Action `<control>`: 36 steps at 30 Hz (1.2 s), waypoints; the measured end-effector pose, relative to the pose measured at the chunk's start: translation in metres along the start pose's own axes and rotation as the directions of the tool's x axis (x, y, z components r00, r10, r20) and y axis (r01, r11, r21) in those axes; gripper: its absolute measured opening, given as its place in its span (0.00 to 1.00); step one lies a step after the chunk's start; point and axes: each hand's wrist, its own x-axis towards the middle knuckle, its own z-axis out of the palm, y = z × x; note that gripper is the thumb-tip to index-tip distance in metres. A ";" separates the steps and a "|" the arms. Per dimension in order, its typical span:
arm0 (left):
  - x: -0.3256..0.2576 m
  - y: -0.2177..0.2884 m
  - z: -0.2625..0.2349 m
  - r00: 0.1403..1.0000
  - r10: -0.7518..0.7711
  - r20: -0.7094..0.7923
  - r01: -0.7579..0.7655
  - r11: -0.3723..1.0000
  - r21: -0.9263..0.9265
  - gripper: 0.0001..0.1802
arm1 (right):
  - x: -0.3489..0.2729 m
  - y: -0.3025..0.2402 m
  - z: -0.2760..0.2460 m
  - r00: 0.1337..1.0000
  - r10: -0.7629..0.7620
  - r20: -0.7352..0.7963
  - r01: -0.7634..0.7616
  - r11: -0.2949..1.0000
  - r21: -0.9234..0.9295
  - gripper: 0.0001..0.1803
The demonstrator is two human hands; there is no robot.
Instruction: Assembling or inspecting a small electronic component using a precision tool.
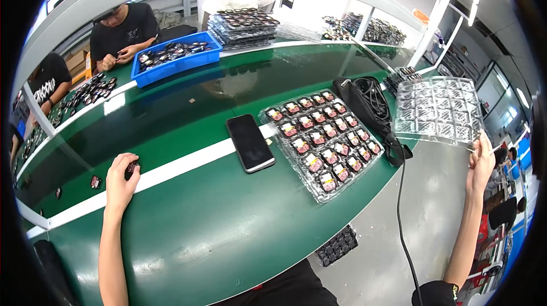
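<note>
My left hand (120, 182) rests on the green table at the left, its fingers curled round a small dark piece (131, 169) with a bit of red, partly hidden. Out at the right, my right hand (481, 165) pinches the corner of a clear plastic blister tray (437, 111), holding it up past the table's edge. The tray's pockets look see-through. Between my hands lies another clear tray (320, 192), filled with rows of small black items with pink, white and yellow labels. Two similar small pieces, one of them (96, 182) red and black, lie left of my left hand.
A black phone (250, 144) lies beside the filled tray. Behind it are a black bag (364, 104) and coiled cable. Across the table stand a blue bin (176, 58) of small parts and stacked trays (242, 27). Other people sit at the far side. A black tray (337, 245) is below the edge.
</note>
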 end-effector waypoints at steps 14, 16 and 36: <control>-0.007 0.002 -0.002 0.999 -0.041 0.020 0.043 0.997 -0.063 0.12 | -0.122 0.014 0.223 0.870 0.037 0.492 0.025 0.993 -0.119 0.19; -0.005 0.001 0.001 0.999 -0.047 0.027 0.049 0.996 -0.070 0.12 | -0.151 0.013 0.222 0.764 -0.049 0.644 0.250 0.942 -0.225 0.22; -0.008 0.005 -0.005 0.998 -0.043 0.052 0.047 0.996 -0.081 0.14 | -0.191 -0.026 0.209 0.372 -0.032 0.928 0.612 0.760 -0.219 0.32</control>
